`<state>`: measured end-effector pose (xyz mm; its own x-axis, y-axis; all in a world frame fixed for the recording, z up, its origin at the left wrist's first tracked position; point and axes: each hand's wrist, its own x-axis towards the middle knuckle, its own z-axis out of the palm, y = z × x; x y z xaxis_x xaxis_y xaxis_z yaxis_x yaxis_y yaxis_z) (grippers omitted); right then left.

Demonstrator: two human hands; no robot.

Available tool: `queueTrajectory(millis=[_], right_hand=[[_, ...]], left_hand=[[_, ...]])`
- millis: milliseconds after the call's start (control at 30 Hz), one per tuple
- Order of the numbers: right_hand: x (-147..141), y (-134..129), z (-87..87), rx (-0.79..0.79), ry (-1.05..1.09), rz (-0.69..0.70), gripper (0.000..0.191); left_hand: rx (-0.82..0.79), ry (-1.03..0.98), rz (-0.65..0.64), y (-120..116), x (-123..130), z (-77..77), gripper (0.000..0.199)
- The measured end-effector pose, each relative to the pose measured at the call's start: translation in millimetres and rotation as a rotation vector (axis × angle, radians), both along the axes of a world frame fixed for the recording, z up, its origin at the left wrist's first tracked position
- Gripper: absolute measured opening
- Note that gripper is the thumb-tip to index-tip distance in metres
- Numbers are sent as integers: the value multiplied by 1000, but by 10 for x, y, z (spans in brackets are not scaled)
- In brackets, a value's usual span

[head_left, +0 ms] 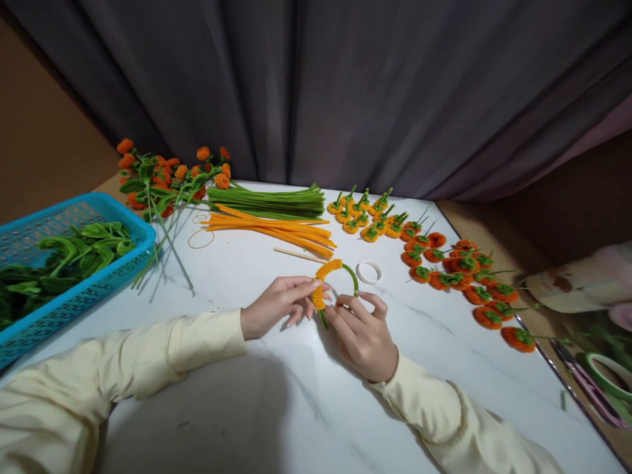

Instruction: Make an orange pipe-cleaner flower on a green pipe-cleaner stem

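Between my hands, above the white table, is a green pipe cleaner [351, 273] bent into a loop. Orange pipe cleaner coils [328, 268] are wound along its left side. My left hand [279, 304] pinches the orange coils from the left with thumb and forefinger. From the right, my right hand [363, 332] grips the loop, its fingers bent near the lower end of the coils and the green curve. Just beyond lie a thin wooden stick [300, 255] and a white ring-shaped roll of tape [369, 272].
Orange pipe cleaners [271, 229] and a green bundle [266, 201] lie behind. Yellow-orange flower heads [374, 230] and red-orange ones [464, 264] spread rightward. At left are a blue basket [148, 238] of green leaves and stemmed flowers [160, 174]. Pink-handled scissors [590, 388] and green tape [609, 375] lie right.
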<state>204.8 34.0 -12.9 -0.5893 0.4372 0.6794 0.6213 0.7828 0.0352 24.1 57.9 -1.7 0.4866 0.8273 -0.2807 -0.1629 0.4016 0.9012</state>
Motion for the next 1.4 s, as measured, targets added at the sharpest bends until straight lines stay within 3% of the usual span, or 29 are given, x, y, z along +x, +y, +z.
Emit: queueTrajectory(millis=[133, 267, 500, 767, 1400], right_hand=[[8, 1, 0, 2, -16, -8, 21], [14, -2, -4, 2, -32, 12, 21], [31, 4, -25, -5, -15, 24, 22], [56, 30, -36, -145, -20, 162, 24], [62, 36, -37, -180, -14, 177, 26]], left_hand=[[-92, -103, -46, 17, -30, 6, 35], [-85, -181, -22, 16, -29, -19, 27], [-134, -150, -77, 69, -46, 1, 43], [-138, -166, -70, 101, -51, -19, 33], [-144, -141, -42, 103, -43, -29, 33]])
